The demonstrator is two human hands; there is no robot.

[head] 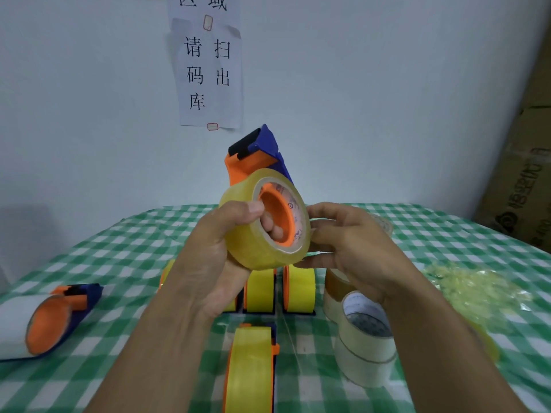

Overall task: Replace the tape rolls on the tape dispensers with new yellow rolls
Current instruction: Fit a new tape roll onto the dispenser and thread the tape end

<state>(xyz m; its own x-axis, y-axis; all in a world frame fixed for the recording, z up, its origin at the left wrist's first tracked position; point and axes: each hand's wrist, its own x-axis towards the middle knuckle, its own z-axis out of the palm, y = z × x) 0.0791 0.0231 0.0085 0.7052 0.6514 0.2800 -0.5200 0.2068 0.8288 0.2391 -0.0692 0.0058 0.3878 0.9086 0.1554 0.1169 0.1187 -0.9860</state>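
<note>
While the left hand holds a pale yellow tape roll up above the table, its thumb presses on the roll's outer band. Its other fingers are hooked into the orange hub on which the roll sits. The right hand meets the roll from the other side, its curled fingertips closed on the right rim. Whether they also pinch a loose tape end cannot be told. Behind the roll rises the blue and orange tape dispenser that carries the hub, its black cutter end uppermost.

Under the hands, on the green checked tablecloth, two dispensers with bright yellow rolls stand side by side, partly hidden by the left wrist. A third loaded dispenser lies nearer, between the forearms. Far left, an empty dispenser lies on its side with its bare orange hub showing. Beside the right forearm is a stack of whitish tape rolls, and beyond it a heap of crumpled yellowish tape. A cardboard box leans at the right edge. A paper sign hangs on the wall.
</note>
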